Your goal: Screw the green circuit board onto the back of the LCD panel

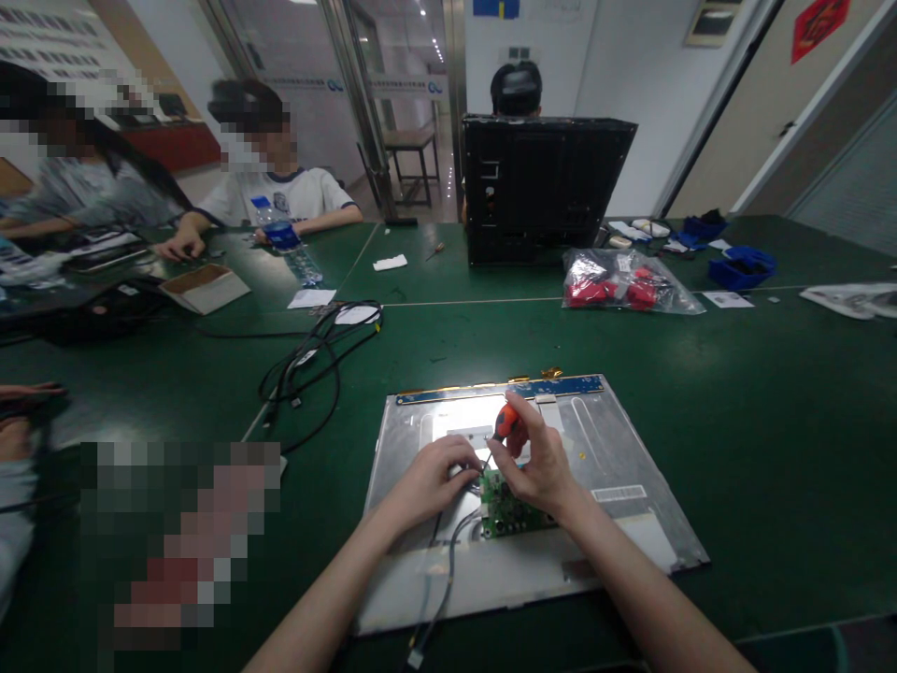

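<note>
A metal-backed display panel (617, 439) lies flat on the table before me, with a blue circuit strip (501, 389) along its far edge. On its middle sits a green circuit board (501, 509), partly covered by my right hand (536, 463). That hand is closed on a screwdriver (505, 421) with a red-orange and black handle, its shaft slanting down to the board's upper left corner. My left hand (448, 472) is at the same corner, fingers curled together near the screwdriver tip; what they pinch is hidden. A grey cable (450, 561) runs from the board toward me.
Coiled black cables (326, 346) lie left of the panel. Farther back stand a black monitor housing (543, 192), a plastic bag with red parts (627, 280), a water bottle (284, 238), an open carton (206, 288) and blue bins (741, 268). Several people sit around the green table (771, 421).
</note>
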Available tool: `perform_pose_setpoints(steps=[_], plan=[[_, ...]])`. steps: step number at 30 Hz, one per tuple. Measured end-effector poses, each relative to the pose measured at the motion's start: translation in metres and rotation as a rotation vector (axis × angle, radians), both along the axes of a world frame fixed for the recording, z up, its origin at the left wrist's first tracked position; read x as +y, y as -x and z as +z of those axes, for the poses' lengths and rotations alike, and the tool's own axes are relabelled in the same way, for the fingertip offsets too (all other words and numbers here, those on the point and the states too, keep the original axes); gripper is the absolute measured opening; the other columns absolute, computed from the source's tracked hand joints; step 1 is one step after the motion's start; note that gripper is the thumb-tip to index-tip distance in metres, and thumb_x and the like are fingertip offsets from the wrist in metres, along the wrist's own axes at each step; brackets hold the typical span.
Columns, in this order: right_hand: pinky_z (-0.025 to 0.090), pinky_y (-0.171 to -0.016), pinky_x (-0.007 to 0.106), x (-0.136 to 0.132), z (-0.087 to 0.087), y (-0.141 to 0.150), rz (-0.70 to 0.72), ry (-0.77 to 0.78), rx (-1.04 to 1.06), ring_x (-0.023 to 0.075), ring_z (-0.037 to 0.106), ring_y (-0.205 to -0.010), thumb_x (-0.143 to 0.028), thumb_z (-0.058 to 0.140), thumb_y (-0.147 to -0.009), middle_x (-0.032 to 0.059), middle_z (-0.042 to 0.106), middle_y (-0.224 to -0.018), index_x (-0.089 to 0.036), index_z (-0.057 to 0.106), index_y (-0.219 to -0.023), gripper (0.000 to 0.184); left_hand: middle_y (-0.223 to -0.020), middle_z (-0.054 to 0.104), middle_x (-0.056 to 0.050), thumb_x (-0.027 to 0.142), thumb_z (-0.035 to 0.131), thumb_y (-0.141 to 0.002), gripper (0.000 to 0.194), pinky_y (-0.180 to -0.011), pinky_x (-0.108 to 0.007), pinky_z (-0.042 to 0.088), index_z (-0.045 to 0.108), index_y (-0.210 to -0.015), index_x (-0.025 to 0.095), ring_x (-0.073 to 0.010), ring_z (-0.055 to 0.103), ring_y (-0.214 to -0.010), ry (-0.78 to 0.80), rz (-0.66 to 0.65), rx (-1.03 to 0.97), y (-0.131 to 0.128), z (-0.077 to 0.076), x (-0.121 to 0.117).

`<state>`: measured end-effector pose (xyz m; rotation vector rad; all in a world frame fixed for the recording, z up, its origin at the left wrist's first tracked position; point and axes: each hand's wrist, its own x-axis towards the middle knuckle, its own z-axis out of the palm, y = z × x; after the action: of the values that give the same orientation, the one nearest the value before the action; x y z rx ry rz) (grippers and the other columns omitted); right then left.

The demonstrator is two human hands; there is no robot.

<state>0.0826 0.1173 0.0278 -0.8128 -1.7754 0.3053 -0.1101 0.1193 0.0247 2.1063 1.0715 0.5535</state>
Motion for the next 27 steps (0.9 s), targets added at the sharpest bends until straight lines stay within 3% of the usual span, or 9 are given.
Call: perform_pose_setpoints(steps=[11,21,27], plan=[[0.051,-0.048,0.020,-0.0001,0.0013,-0.0011,0.055,0.046,0.024,0.0104,0.059,-0.055,-0.011,0.049,-0.090,0.0013,0.064,-0.086,-0.025,0.027,-0.153,0.069,-0.088,0.066,-0.003,0.013,0.061,-0.087,0.009,-0.079,-0.032,0.047,0.067,-0.083,0.019,-0.0214,0.061,-0.087,-0.016,0.013,0.002,0.0004,-0.0035,0.0000],[0.049,-0.046,0.021,0.0001,-0.0015,-0.0004,-0.029,0.020,0.005,0.0107,0.053,-0.048,-0.017,0.057,-0.089,-0.0037,0.060,-0.074,-0.026,0.032,-0.149,0.065,-0.087,0.067,-0.004,0.010,0.063,-0.086,0.010,-0.081,-0.033,0.047,0.067,-0.082,0.018,-0.0217,0.062,-0.088,-0.012,0.010,0.012,-0.0006,0.0003,-0.0001],[0.047,-0.046,0.020,0.0009,-0.0034,-0.0006,-0.037,-0.003,-0.014,0.0101,0.053,-0.048,-0.021,0.058,-0.092,-0.0028,0.062,-0.077,-0.026,0.034,-0.148,0.061,-0.095,0.070,-0.005,0.011,0.064,-0.087,0.009,-0.088,-0.035,0.048,0.069,-0.086,0.019,-0.0226,0.063,-0.092,0.009,0.010,0.004,0.0001,-0.0014,-0.0003]])
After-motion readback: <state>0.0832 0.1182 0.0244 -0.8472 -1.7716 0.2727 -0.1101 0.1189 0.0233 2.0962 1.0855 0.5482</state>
